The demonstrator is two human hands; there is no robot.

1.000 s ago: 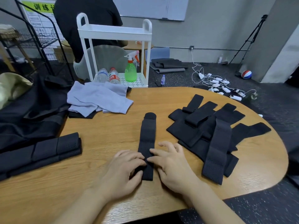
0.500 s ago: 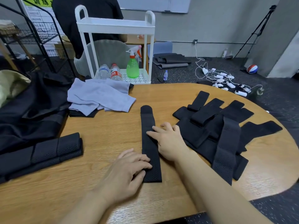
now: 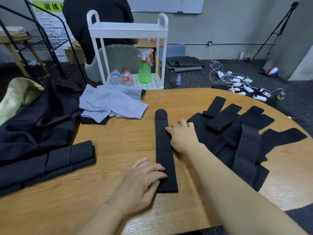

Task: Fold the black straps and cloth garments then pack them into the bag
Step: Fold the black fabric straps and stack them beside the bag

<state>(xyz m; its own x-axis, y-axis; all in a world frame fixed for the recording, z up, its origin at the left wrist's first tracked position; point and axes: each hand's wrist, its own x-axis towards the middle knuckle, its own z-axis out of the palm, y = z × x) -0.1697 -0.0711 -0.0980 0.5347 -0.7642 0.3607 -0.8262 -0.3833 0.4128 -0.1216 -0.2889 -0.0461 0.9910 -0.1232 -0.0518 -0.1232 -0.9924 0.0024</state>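
Slippage is the main risk. One black strap (image 3: 164,150) lies flat along the tabletop (image 3: 118,150), running from six o'clock toward twelve at the centre. The left hand (image 3: 144,182) presses its near end with straight fingers; the right hand (image 3: 183,135), fingers loosely spread, rests on the strap's three o'clock edge further up, holding nothing. If either palm lifts early, the folded layers could spring apart or skew. The right wrist sits just beside the unfolded strap pile (image 3: 245,138) at three o'clock, so a careless sweep may drag those pieces along. Finished folded straps (image 3: 50,163) wait at nine o'clock, beside the black bag (image 3: 37,119).
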